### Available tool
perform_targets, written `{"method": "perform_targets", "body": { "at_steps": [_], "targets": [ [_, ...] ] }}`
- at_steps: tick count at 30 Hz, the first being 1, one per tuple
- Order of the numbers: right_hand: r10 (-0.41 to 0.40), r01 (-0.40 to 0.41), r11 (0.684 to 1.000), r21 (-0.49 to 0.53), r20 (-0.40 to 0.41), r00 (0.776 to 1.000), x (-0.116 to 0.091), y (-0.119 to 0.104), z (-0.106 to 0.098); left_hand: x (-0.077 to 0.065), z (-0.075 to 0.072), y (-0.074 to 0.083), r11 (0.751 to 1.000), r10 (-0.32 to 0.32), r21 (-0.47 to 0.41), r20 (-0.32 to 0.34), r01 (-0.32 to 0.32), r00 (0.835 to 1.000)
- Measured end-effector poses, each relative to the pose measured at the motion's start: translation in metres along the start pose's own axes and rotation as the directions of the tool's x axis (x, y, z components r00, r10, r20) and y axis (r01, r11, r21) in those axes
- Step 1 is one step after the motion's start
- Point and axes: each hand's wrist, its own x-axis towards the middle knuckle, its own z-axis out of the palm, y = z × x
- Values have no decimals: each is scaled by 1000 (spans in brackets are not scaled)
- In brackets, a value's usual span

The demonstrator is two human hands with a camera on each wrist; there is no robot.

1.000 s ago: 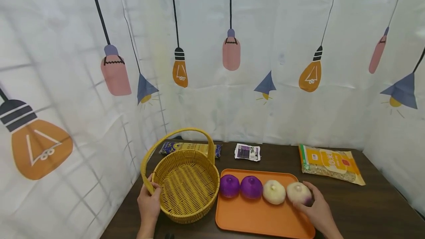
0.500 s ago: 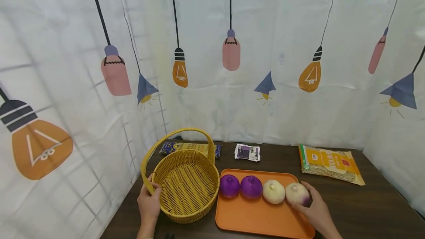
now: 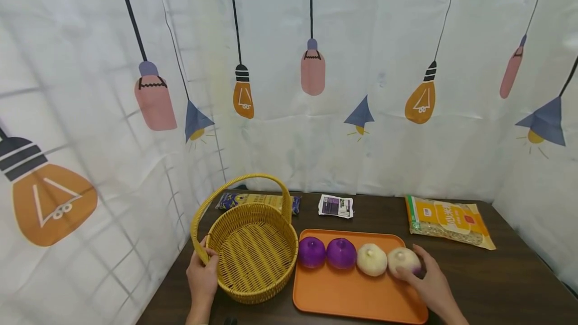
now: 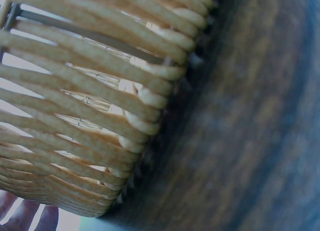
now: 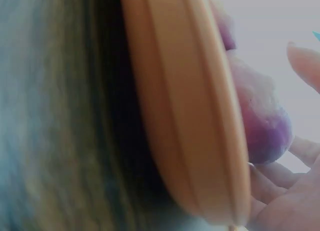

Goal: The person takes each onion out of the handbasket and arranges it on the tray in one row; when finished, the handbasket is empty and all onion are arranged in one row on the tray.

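Observation:
My left hand [image 3: 203, 270] grips the yellow woven basket [image 3: 289, 270] at its left side, by the foot of the tall handle. In the left wrist view, fingertips [image 4: 22, 213] show below the basket's wall [image 4: 85, 106]. On the orange tray [image 3: 356, 295], two purple onions [image 3: 341, 254] and a cream-white onion [image 3: 372, 260] sit in a row with a white-and-purple onion [image 3: 403, 259] at the right end. Around that last one my right hand [image 3: 431, 285] is spread. Its thumb [image 5: 306, 63] stands apart from the onion in the right wrist view, and the other fingers are behind it.
Behind the basket lies a blue-and-yellow packet [image 3: 266, 202]. A small white-and-purple packet [image 3: 336, 206] and a yellow bag of grain [image 3: 451, 222] lie farther back on the dark table [image 3: 510, 285]. A lamp-patterned curtain [image 3: 289, 149] hangs behind.
The right thumb has shifted up over the white-and-purple onion, and a gap shows beside the forefinger. That onion has turned and shifted slightly left. The left hand and basket stay put.

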Motion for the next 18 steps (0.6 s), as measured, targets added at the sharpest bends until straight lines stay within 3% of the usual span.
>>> {"method": "perform_targets", "body": {
  "at_steps": [9, 18],
  "targets": [
    [28, -27, 1000, 16, -85, 996, -3, -3, -11, -3, -4, 1, 1000, -27, 3, 34, 27, 999],
    [50, -45, 998, 34, -139, 989, -8, -4, -15, 0, -10, 5, 998, 12, 53, 71, -15, 997]
  ]
}}
